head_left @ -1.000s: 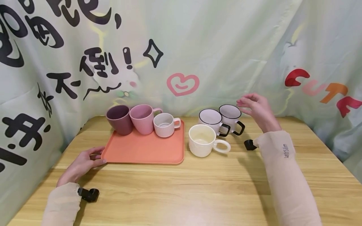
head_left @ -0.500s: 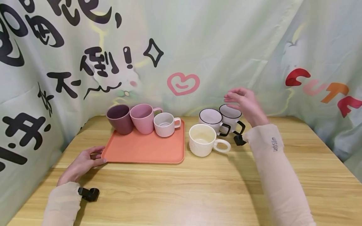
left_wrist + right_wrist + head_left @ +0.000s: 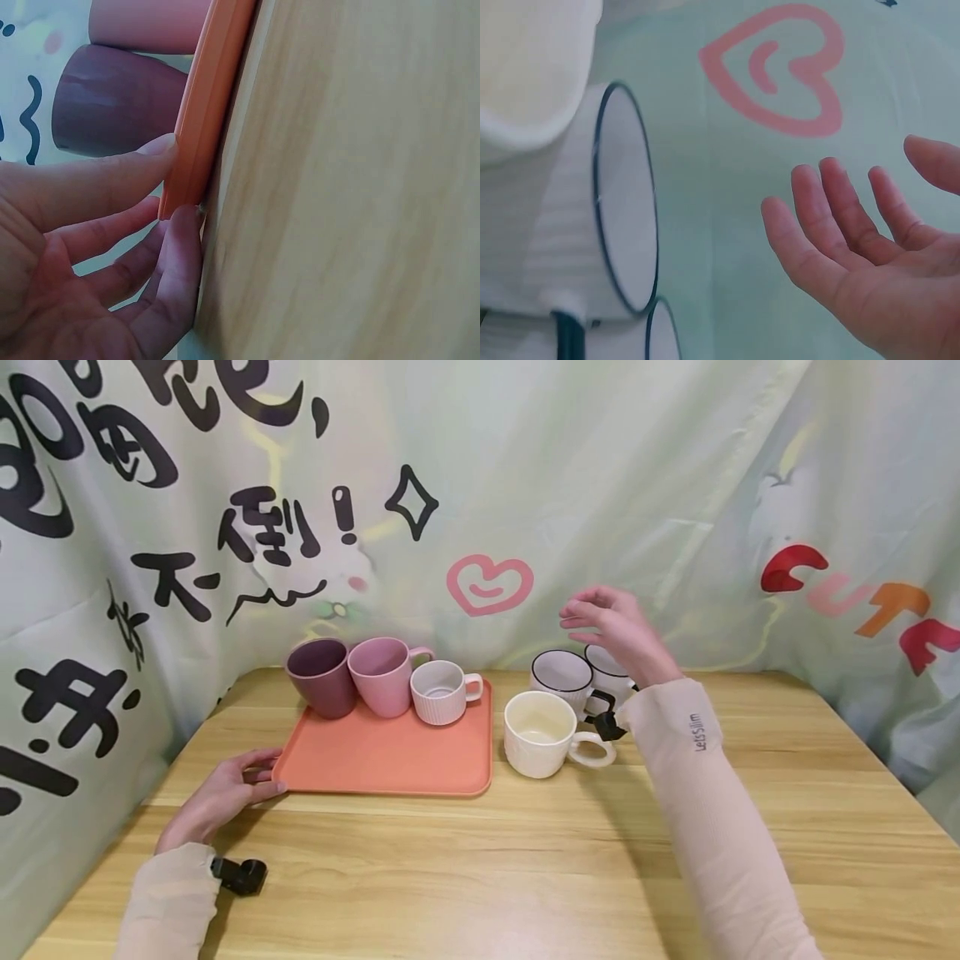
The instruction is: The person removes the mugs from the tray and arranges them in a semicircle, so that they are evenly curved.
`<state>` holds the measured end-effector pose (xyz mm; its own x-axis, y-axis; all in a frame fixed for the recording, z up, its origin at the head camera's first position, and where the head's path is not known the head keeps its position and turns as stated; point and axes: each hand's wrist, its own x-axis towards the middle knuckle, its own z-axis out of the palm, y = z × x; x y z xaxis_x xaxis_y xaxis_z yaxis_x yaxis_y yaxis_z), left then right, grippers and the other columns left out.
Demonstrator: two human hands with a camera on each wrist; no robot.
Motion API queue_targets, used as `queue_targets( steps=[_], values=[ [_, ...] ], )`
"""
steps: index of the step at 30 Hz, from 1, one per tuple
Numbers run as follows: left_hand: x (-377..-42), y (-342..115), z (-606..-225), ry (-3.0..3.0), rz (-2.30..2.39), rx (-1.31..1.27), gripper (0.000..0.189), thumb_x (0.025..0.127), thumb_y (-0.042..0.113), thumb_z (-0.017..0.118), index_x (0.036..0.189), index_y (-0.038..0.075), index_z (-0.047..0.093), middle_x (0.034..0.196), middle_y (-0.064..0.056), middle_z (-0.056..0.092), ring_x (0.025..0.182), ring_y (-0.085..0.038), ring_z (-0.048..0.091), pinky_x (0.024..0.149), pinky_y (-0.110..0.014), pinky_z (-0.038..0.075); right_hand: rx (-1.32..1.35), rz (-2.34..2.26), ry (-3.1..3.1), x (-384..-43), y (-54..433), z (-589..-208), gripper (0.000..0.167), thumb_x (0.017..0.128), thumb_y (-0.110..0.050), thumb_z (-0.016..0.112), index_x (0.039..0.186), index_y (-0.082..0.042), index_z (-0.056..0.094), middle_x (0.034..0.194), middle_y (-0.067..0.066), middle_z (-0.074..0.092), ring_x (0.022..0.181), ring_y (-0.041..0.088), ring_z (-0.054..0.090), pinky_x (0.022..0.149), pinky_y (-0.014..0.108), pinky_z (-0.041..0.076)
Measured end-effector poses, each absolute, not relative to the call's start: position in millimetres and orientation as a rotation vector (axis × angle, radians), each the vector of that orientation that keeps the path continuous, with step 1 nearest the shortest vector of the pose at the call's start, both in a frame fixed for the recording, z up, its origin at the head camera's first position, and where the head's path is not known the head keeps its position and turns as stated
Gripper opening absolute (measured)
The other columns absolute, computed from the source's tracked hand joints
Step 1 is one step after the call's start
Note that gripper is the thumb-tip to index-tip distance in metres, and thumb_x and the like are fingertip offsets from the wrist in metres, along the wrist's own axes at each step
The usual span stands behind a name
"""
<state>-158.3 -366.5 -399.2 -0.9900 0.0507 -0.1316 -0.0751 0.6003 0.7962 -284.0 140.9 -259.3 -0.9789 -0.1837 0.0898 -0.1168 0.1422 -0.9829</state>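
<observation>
My left hand (image 3: pixel 225 793) holds the near left corner of an orange tray (image 3: pixel 390 760). In the left wrist view, the thumb lies on the tray's rim (image 3: pixel 196 135) and fingertips reach its underside. On the tray's back half stand a dark purple mug (image 3: pixel 324 685), a pink mug (image 3: pixel 381 681) and a small ribbed white cup (image 3: pixel 438 697). My right hand (image 3: pixel 611 631) hovers with loosely bent fingers above two black-rimmed white mugs, holding nothing. The right arm partly hides the rear white mug (image 3: pixel 603 664); the other white mug (image 3: pixel 561 675) stands left of it.
A cream mug (image 3: pixel 536 739) with a round handle stands right of the tray, in front of the white mugs. Printed cloth (image 3: pixel 637 493) hangs behind the wooden table (image 3: pixel 420 877). Small black cameras (image 3: pixel 243 877) are worn at both wrists.
My right hand has moved left, from beside the rear white mug to above the two white mugs. The left hand, tray and mugs have stayed in place.
</observation>
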Motion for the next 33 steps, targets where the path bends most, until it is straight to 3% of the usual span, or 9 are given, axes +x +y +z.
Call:
queue_targets(
  steps=[9,15,33],
  values=[
    [-158,-366,-399,2.673,1.361,-0.027,0.067,0.096,0.006,0.07,0.147,-0.019,0.033,0.138,-0.039,0.047,0.117,-0.042,0.055,0.077,-0.019,0.05,-0.309,-1.943,2.337,-290,115,-256,0.036,0.105,-0.013,0.053,0.132,0.01,0.047,0.122,0.02,0.059,0.11,0.027,0.062,0.102,0.041,0.047],
    [-158,-365,-399,2.677,1.363,-0.036,0.067,0.095,0.005,0.069,0.146,-0.019,0.034,0.137,-0.04,0.048,0.117,-0.042,0.055,0.077,-0.018,0.05,-0.299,-1.875,2.31,-293,101,-258,0.044,0.105,-0.016,0.053,0.14,0.01,0.044,0.132,0.025,0.056,0.121,0.035,0.057,0.105,0.042,0.045],
    [-159,-366,-400,2.679,1.368,-0.02,0.067,0.095,0.005,0.07,0.146,-0.019,0.034,0.138,-0.039,0.048,0.116,-0.04,0.056,0.077,-0.018,0.049,-0.249,-1.805,2.233,-297,63,-265,0.04,0.106,-0.015,0.051,0.14,0.007,0.047,0.134,0.027,0.056,0.124,0.039,0.055,0.105,0.046,0.045]
  ],
)
